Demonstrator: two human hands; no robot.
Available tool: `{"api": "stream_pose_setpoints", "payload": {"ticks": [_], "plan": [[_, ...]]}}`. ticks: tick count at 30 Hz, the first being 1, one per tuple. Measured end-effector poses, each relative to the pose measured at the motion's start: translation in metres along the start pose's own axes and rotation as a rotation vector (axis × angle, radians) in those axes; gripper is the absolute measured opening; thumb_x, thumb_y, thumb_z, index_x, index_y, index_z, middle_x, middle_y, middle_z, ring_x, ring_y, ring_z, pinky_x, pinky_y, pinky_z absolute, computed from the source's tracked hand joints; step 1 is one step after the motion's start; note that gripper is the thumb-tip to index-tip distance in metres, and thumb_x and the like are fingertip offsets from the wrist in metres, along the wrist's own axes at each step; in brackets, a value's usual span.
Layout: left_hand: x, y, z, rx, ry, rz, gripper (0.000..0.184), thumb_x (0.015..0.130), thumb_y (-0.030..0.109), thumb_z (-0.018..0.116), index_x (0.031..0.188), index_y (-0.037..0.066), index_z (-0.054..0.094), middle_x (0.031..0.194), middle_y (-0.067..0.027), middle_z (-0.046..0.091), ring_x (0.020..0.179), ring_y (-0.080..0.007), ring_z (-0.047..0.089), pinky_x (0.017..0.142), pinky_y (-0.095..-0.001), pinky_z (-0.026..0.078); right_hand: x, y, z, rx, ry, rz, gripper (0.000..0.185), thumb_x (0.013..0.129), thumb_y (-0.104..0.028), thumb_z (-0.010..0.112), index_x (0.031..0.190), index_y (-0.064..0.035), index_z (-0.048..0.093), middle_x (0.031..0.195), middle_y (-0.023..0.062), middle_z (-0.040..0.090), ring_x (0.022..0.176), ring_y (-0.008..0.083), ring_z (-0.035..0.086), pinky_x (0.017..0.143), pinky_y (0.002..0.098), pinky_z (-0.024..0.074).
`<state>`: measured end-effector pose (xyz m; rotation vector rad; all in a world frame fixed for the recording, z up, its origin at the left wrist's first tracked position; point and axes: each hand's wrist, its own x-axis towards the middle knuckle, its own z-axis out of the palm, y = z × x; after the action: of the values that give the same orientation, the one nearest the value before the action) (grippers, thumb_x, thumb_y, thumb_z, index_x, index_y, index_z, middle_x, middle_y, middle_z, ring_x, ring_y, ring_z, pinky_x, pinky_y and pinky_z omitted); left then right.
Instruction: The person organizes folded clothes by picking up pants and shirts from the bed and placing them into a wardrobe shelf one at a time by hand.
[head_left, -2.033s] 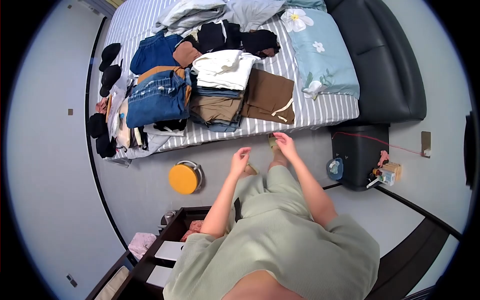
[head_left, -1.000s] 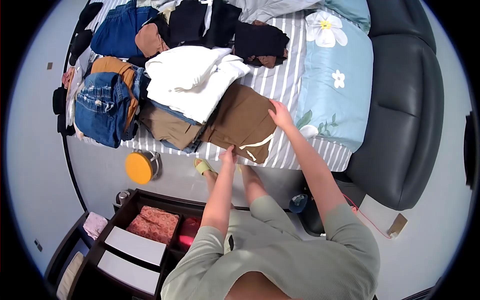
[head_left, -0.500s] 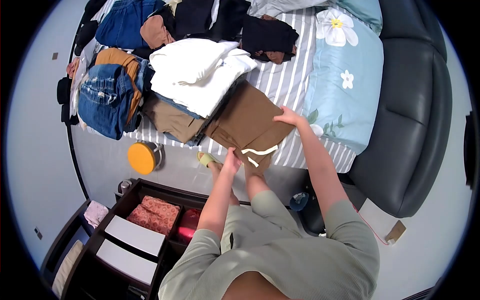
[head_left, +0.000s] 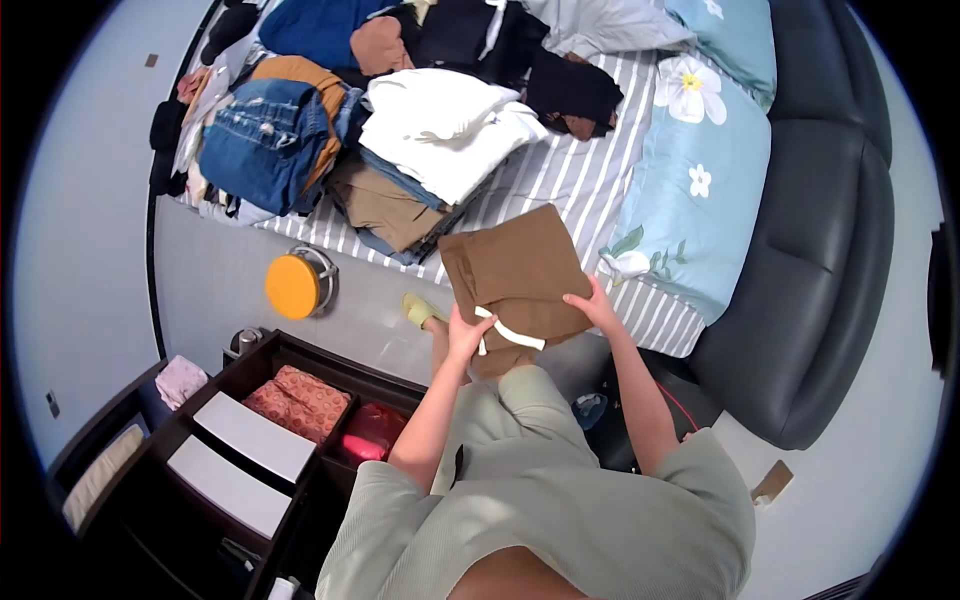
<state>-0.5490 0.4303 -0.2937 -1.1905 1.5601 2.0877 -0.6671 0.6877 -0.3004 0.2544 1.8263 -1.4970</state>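
A folded brown garment, which looks like pants with a white drawstring, hangs between my two hands at the bed's edge. My left hand grips the brown pants at the lower left, by the drawstring. On the right side, my right hand pinches the folded edge, thumb on top. Just beyond lies a stack of folded clothes, with white clothing on top and khaki pants lower down. The fingers beneath the brown cloth are hidden.
The striped bed also bears folded jeans, dark clothes and a blue flowered pillow. A stool with a yellow seat stands on the floor. An open drawer unit is at lower left, and a black headboard at right.
Both hands have drawn the brown pants off the bed, away from the stack and toward my body. The view has shifted, and the pants hang more squarely in front of me.
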Motion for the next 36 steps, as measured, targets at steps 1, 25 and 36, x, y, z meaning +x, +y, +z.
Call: {"api": "stream_pose_setpoints", "payload": {"ticks": [1,25,36], "plan": [[-0.010,0.005,-0.003,0.054,-0.012,0.092,0.060,0.067,0.005,0.075,0.118,0.002,0.043,0.108,-0.0109,0.058,0.100,-0.0203,0.056,0.086,-0.0328,0.046,-0.010,-0.007,0.003,0.041,-0.006,-0.023,0.053,0.072,-0.014,0.074,0.115,0.0006,0.047,0.109,0.0106,0.057,0.103,0.0175,0.052,0.089,0.0308,0.0422],[-0.176,0.167,-0.230,-0.006,0.248,0.559,0.054,0.065,-0.002,0.071,0.114,0.000,0.047,0.104,-0.0082,0.059,0.095,-0.0182,0.057,0.084,-0.0322,0.046,-0.113,-0.207,0.244,-0.227,-0.292,-0.347,0.062,0.071,-0.014,0.069,0.122,-0.0007,0.036,0.115,0.0142,0.049,0.111,0.0219,0.046,0.096,0.0338,0.0359],[-0.259,0.160,-0.378,-0.222,0.622,0.668,0.051,0.064,-0.005,0.071,0.110,0.001,0.050,0.099,-0.0047,0.058,0.089,-0.0154,0.055,0.081,-0.0285,0.045,-0.142,-0.267,0.432,-0.301,-0.579,-0.596,0.060,0.075,-0.011,0.066,0.123,-0.0052,0.030,0.117,0.0142,0.046,0.112,0.0222,0.045,0.097,0.0333,0.0350]]}}
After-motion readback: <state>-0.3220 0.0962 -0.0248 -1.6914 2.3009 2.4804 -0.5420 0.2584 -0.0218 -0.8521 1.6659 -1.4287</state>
